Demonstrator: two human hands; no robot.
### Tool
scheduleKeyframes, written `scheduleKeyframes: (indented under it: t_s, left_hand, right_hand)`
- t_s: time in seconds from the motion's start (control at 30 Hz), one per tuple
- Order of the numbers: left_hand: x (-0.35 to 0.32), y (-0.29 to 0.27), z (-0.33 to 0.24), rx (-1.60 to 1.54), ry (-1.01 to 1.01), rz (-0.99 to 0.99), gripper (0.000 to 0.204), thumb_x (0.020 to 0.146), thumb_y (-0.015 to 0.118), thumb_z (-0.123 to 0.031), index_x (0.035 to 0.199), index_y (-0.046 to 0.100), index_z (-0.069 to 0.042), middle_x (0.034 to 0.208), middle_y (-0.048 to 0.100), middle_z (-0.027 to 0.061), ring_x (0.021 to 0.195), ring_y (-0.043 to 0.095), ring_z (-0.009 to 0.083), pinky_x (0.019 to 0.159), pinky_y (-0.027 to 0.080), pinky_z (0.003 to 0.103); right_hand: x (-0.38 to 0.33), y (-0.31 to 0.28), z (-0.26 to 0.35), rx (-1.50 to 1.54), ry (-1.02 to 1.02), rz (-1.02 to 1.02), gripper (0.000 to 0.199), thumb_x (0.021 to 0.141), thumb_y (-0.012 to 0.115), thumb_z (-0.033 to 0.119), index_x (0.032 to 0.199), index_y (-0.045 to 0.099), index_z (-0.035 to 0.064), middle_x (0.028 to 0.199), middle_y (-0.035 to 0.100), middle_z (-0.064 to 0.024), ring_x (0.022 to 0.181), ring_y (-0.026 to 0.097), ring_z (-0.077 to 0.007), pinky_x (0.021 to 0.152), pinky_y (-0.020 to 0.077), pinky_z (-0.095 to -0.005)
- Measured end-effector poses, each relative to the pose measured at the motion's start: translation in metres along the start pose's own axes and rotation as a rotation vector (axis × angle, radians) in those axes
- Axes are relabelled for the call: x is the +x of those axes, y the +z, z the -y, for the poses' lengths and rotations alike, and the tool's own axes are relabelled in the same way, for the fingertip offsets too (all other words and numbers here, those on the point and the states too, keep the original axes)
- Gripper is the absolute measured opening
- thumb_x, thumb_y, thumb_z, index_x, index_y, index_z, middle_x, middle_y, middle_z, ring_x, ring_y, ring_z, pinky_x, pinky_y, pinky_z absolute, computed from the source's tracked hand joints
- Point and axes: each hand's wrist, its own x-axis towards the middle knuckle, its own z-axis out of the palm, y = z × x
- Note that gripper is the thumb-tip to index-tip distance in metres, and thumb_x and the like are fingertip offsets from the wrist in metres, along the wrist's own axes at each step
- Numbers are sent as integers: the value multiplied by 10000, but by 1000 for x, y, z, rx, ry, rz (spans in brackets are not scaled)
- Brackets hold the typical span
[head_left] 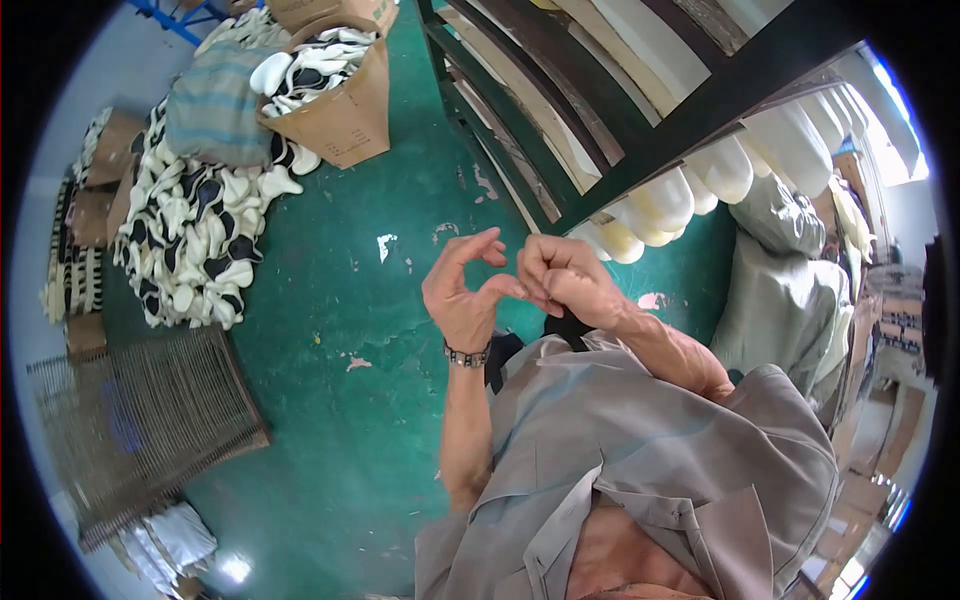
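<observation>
In front of my chest both hands are raised close together. My left hand (465,290) has its fingers curved and apart in a C shape, with nothing seen between them. Its thumb tip reaches the fingertips of my right hand (570,280). That right hand is closed, thumb and fingers pressed together, and whatever it may pinch is hidden or too small to name. A dark beaded bracelet (466,355) circles my left wrist. Just beyond my right hand, pale rounded pieces (665,205) stick out from under a dark slatted rack (640,150).
A cardboard box (345,125) of white and black curved pieces stands at the far left. Beside it lie a heap of similar pieces (190,240) and a striped grey sack (222,105). Nearer left is a wire-like grid rack (160,410). Grey cloth-covered bulk (780,290) sits at right.
</observation>
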Motion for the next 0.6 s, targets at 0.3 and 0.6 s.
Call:
scheduleKeyframes:
  t_s: [0.3, 0.6]
  left_hand:
    - [45, -33, 42, -152, -164, 43, 525, 566, 789, 90, 1080, 705, 29, 845, 665, 80, 804, 644, 176, 770, 532, 305]
    - [136, -80, 90, -68, -249, 93, 502, 619, 751, 122, 1110, 704, 29, 842, 653, 70, 822, 639, 156, 789, 539, 286]
  right_hand:
    - [30, -17, -27, 125, -112, -311, 259, 901, 528, 200, 703, 443, 57, 706, 516, -84, 600, 487, -147, 428, 333, -256]
    - [153, -43, -54, -554, -138, -342, 113, 851, 697, 77, 880, 624, -6, 870, 672, -60, 738, 622, -113, 615, 508, -296]
